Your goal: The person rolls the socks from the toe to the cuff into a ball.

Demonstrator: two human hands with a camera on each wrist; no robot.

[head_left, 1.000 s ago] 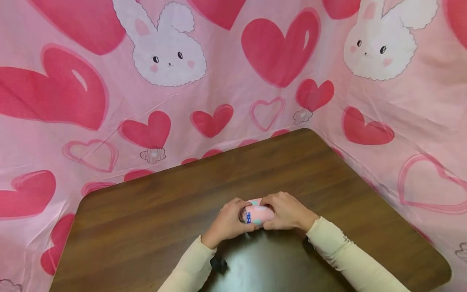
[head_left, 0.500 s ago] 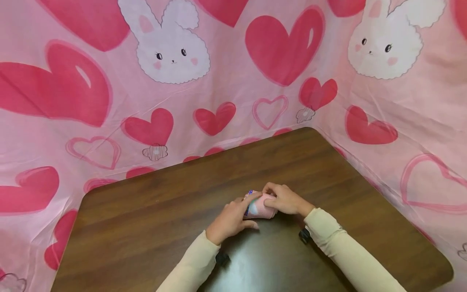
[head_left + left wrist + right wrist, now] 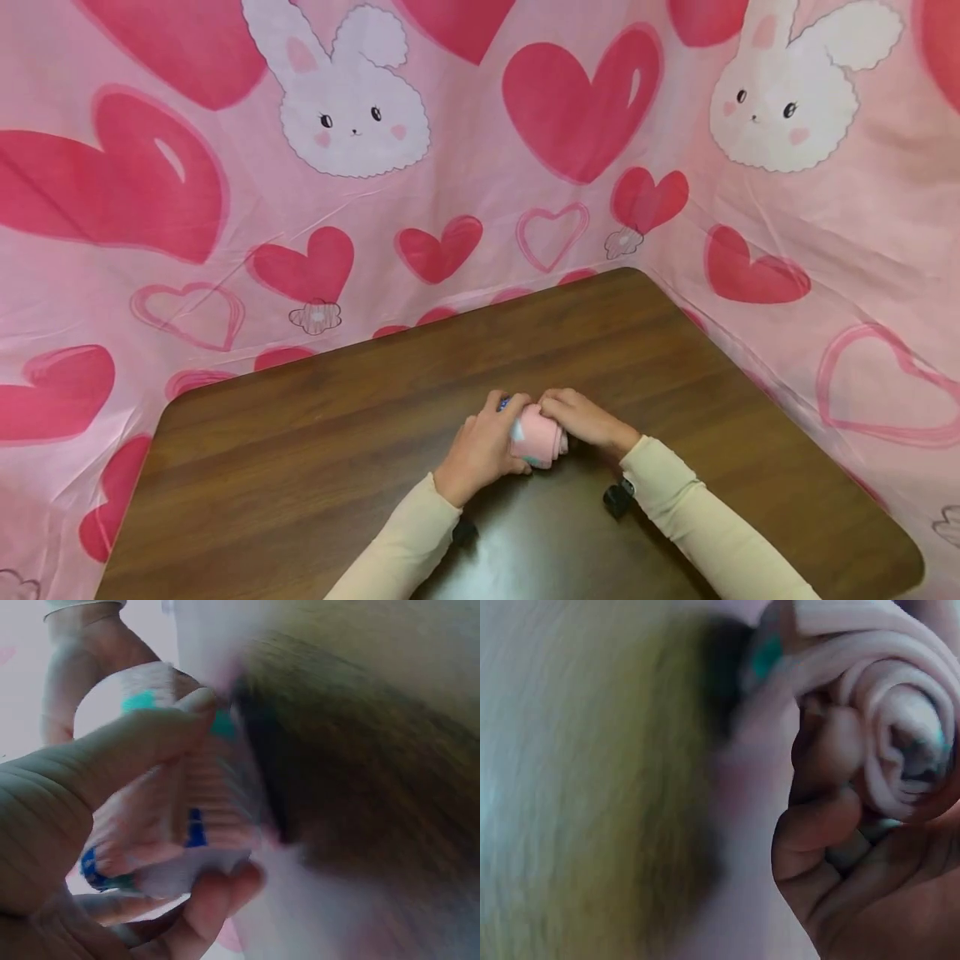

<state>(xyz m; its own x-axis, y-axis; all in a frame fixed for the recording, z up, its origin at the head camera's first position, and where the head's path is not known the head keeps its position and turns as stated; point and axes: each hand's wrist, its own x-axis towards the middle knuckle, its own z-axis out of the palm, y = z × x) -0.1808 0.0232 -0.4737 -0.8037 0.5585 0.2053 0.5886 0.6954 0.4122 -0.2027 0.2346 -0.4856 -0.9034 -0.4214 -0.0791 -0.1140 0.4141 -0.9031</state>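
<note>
A pink rolled-up cloth [image 3: 537, 439] with teal and blue patches is held between both hands above the wooden table. My left hand [image 3: 480, 450] grips the roll's left side, its thumb lying across the ribbed cloth [image 3: 214, 799] in the left wrist view. On the other side, my right hand [image 3: 587, 418] holds the far right edge of the roll with bent fingers. The right wrist view shows the coiled end of the roll [image 3: 889, 671] against the curled fingers of the right hand [image 3: 885, 889]. The cloth's exact kind cannot be told.
The brown wooden table [image 3: 315, 467] has rounded corners. Behind it and along its right side hangs a pink curtain [image 3: 465, 167] with hearts and rabbit faces. A small black device [image 3: 618, 500] sits under the right wrist.
The roll has been turned between the hands, so its coiled end now shows on the right. The left hand has gone from straight fingers laid over the cloth to gripping it.
</note>
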